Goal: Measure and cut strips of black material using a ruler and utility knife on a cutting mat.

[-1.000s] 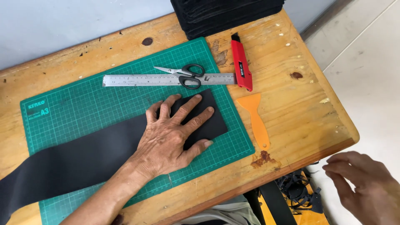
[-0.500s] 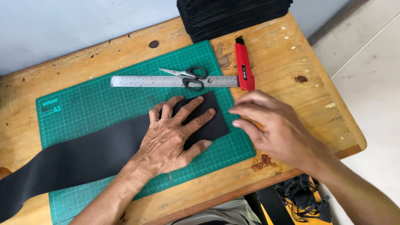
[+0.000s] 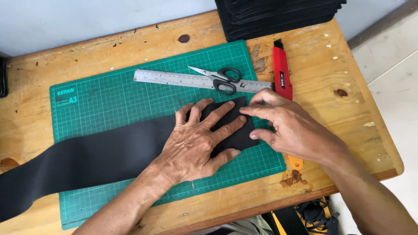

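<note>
Likely to slip: long black strip of flexible sheet material (image 3: 109,159), lying diagonally from the lower left edge of the frame up to centre, its square end on the green gridded cutting mat (image 3: 109,109). Pinned only near that end, so any push at the corner could skew or buckle it off the grid lines. Left hand (image 3: 198,143) flat on top, fingers (image 3: 217,114) spread wide, palm down, gripping nothing. Right hand (image 3: 291,128) at the strip's right edge, fingers loosely curled, fingertips (image 3: 246,111) touching the upper right corner, thumb at the lower one; no clear pinch visible. Also at risk: black-handled scissors (image 3: 222,79) lying on the steel ruler (image 3: 196,81) just above the fingers, and red utility knife (image 3: 282,74) just beyond the right knuckles, easily knocked. Orange plastic scraper (image 3: 296,163) mostly hidden under the right hand. Stack of black sheets (image 3: 278,15) at upper right of the wooden table (image 3: 348,117).
</note>
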